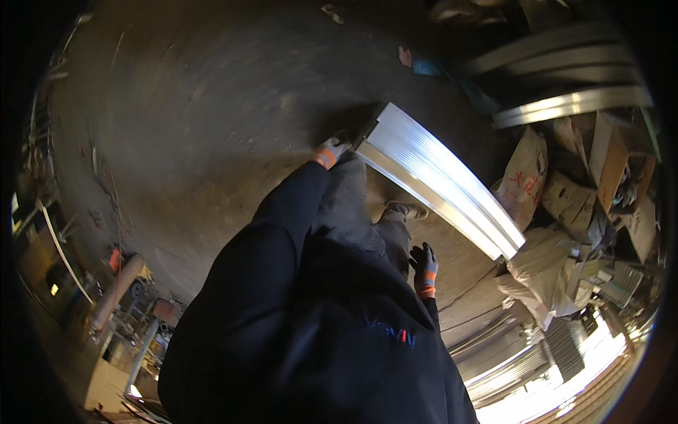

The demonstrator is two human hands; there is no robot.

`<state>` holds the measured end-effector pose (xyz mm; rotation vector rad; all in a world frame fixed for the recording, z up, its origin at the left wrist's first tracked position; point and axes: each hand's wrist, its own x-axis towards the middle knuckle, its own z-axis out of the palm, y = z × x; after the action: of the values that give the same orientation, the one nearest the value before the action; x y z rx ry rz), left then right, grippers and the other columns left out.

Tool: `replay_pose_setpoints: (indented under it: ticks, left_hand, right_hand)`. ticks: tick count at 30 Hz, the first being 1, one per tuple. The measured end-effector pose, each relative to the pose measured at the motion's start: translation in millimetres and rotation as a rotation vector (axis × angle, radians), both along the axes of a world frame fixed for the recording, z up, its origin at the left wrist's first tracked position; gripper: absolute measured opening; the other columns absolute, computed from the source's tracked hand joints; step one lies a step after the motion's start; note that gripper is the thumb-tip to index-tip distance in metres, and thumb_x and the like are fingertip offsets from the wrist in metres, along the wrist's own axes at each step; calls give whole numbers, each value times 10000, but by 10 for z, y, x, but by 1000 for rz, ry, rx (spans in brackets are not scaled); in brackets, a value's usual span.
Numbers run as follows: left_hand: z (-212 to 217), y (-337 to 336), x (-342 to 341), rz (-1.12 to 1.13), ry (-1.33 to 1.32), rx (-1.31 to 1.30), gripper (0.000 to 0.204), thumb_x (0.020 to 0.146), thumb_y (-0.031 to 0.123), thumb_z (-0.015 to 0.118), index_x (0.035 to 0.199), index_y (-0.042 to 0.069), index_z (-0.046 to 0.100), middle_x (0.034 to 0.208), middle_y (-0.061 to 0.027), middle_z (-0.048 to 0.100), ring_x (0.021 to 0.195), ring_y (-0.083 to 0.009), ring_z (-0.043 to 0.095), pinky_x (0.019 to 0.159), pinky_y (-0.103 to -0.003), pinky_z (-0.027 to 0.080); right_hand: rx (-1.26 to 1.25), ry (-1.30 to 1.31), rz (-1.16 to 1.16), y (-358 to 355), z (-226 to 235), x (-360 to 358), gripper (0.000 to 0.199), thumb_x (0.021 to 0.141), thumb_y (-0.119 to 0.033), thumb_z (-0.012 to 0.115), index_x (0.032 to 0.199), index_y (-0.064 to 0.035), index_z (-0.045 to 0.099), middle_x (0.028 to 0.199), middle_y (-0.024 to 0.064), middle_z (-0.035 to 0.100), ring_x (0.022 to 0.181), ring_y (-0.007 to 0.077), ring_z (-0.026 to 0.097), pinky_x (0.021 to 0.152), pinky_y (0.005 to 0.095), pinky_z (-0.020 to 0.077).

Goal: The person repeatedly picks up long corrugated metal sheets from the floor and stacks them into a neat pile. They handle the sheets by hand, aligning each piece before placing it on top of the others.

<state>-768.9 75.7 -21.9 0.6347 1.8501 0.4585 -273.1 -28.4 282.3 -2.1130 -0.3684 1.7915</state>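
Bare concrete floor (191,106) fills most of the view, blurred toward the rim. A long ribbed aluminium panel (438,180) lies across it, far end running into sacks and cardboard (558,212) at right. Left hand (330,152), gloved, grips the panel's near end; fingers mostly hidden. Right hand (424,268) hangs free beside the leg, fingers loosely spread, holding nothing.

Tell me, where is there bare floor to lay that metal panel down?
The wide concrete floor left of the left hand and metal panel is bare. The right side is crowded with sacks, cardboard and stacked metal strips.
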Motion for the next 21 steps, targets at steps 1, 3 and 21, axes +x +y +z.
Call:
replay_pose_setpoints:
  ticks: [1, 3, 21]
  left_hand:
    - [152, 132, -230, 34, -15, 62, 569, 971, 500, 851, 1311, 55, 751, 1293, -187, 800, 1232, -377, 736, 1054, -456, 566]
    - [436, 391, -619, 95, -50, 90, 534, 972, 480, 854, 1280, 53, 762, 1260, -178, 810, 1209, -362, 746, 1035, -456, 571]
    - [1337, -578, -1462, -108, 7, -224, 478, 967, 494, 846, 1238, 106, 776, 1200, -181, 805, 1142, -422, 732, 967, -537, 558]
  right_hand:
    - [-11, -4, 60, 82, 84, -269, 521, 1160, -400, 559, 1601, -126, 600, 1420, 194, 754, 1233, 324, 760, 974, 459, 606]
    - [532, -184, 769, 259, 268, -732, 459, 1137, -321, 641, 1539, -100, 664, 1422, 187, 751, 1246, 330, 747, 1019, 474, 606]
    - [293, -103, 18, 196, 1142, -1280, 468, 1128, -270, 679, 1513, -5, 658, 1310, 174, 788, 1133, 251, 778, 903, 380, 643]
